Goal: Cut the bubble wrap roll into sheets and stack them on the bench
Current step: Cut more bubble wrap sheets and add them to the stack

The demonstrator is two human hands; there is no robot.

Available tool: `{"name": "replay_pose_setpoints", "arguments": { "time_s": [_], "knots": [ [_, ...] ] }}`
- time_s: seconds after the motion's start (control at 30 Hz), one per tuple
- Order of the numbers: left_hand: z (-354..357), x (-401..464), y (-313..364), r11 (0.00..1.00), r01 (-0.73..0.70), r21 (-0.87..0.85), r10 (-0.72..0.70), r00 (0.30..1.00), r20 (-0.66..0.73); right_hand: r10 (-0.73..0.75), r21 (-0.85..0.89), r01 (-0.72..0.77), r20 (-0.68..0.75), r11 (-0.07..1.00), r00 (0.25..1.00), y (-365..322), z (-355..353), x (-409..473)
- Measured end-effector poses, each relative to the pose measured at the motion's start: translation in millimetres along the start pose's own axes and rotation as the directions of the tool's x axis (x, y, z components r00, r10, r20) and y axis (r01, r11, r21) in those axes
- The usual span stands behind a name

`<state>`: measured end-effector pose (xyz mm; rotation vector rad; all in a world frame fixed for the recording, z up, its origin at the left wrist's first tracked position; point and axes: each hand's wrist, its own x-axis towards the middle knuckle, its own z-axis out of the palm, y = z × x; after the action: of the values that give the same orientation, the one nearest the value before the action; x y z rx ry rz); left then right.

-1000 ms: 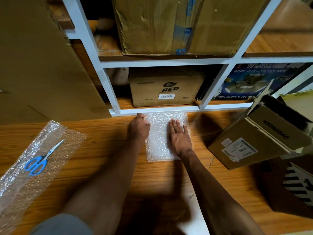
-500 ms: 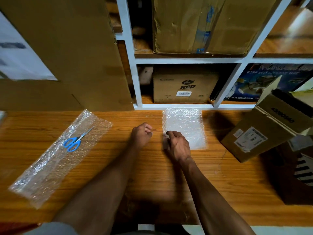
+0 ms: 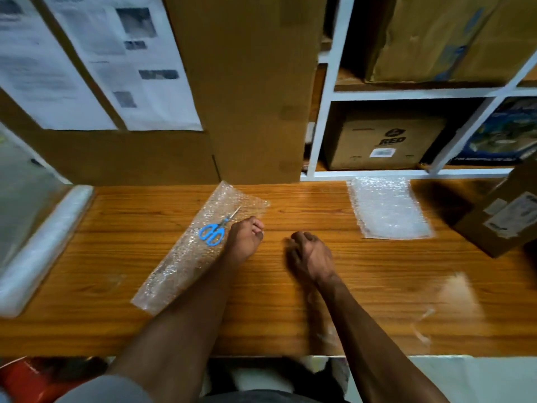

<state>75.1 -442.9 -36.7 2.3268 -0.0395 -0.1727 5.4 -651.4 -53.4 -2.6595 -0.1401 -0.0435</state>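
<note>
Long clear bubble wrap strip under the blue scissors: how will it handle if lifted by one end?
The long clear bubble wrap strip looks thin, so probably floppy and light. The blue-handled scissors lying on it would likely slide off.

A long strip of bubble wrap (image 3: 186, 257) lies slanted on the wooden bench (image 3: 290, 315). Blue scissors (image 3: 215, 229) rest on it. A small stack of cut sheets (image 3: 388, 209) lies flat by the shelf.
</note>
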Motion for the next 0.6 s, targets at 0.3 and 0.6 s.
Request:
{"name": "replay_pose_setpoints", "arguments": {
  "time_s": [0.3, 0.6],
  "knots": [
    [-81, -32, -138, 0.938, -0.154, 0.312, 0.206, 0.969, -0.139, -0.150, -0.011, 0.154, 0.145, 0.988, 0.978, -153, 94, -22],
    [-96, -29, -145, 0.889, -0.176, 0.422, 0.149, 0.984, 0.096, -0.048, -0.243, 0.114, 0.261, 0.963, 0.964, -194, 108, -29]
  ]
}}
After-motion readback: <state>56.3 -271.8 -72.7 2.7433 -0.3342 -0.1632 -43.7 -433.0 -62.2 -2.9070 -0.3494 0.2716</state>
